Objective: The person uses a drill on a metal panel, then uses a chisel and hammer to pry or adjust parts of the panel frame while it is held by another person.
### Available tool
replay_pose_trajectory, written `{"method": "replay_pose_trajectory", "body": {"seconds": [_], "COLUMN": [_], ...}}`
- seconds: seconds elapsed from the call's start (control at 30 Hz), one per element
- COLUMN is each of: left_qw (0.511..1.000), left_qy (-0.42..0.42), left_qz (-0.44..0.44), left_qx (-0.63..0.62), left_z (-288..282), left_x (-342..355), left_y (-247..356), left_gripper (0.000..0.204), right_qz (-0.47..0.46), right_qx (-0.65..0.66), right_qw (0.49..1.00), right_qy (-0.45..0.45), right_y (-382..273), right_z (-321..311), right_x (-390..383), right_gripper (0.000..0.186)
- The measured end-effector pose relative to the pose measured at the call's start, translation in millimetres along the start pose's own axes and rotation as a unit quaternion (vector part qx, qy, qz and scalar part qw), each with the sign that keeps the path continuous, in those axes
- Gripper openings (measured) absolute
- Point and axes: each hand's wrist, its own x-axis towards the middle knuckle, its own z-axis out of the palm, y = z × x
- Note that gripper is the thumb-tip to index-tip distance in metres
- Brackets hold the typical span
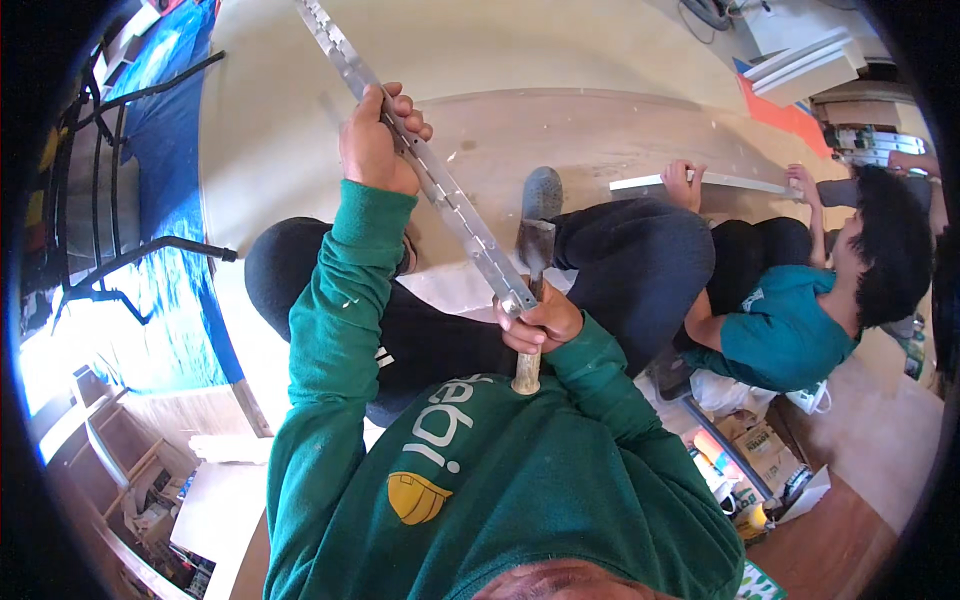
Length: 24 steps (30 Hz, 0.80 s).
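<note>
Your left hand [372, 140] is clenched around a long metal piano hinge [420, 160], gripping it partway along so the strip runs diagonally from the far left down toward your chest. Your right hand [540, 325] closes around the near end of that hinge and, in the same grip, the wooden handle of a hammer [533, 262], whose steel head points away from you toward the far side. Holding both ends likely keeps the thin, floppy strip straight and steady in front of you, while the hammer stays ready in the same fist. You sit low with your knees up in dark trousers, above a pale wooden board [600, 130] lying on the floor. To your right, another person in a teal shirt [790, 330] crouches and presses both hands onto a narrow white strip [700, 182] resting on the board's far right part. A blue tarp [170, 200] and a black metal frame [100, 180] lie at the left.
</note>
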Motion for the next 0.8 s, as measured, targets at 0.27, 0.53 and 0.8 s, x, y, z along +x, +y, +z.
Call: {"method": "replay_pose_trajectory", "body": {"seconds": [0.27, 0.53, 0.8], "left_qw": [0.998, 0.989, 0.960], "left_qy": [-0.053, -0.080, -0.202], "left_qz": [-0.015, 0.061, 0.075], "left_qx": [-0.035, 0.105, 0.179], "left_z": [-6.1, 15.8, 19.1], "left_x": [-2.4, -16.8, -36.1], "left_y": [9.3, -7.3, -28.6], "left_gripper": [0.025, 0.033, 0.041], "right_qz": [0.027, -0.087, -0.328], "right_qx": [-0.123, -0.395, -0.606], "right_qw": [0.986, 0.849, 0.683], "right_qy": [0.105, 0.340, 0.244], "right_y": [1.3, -29.8, -164.6], "right_z": [-5.0, -1.9, 91.0], "right_x": [12.3, 41.3, 95.6], "right_gripper": [0.027, 0.036, 0.042]}}
